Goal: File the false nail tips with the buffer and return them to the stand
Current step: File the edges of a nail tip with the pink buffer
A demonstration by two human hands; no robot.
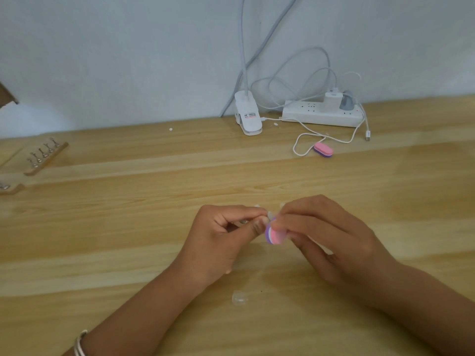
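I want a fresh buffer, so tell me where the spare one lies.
Head view: the spare buffer lies far back on the table, right of centre, beside a loop of white cable, just in front of the power strip.

Person is working bare-armed; both forearms are running uncovered to the bottom edge. Left hand (221, 237) and right hand (326, 235) are going bare too. Left wrist is carrying thin silver-coloured bangles (80, 343), stacked close, plain and round, catching light. Count is proving hard to tell: two or three.
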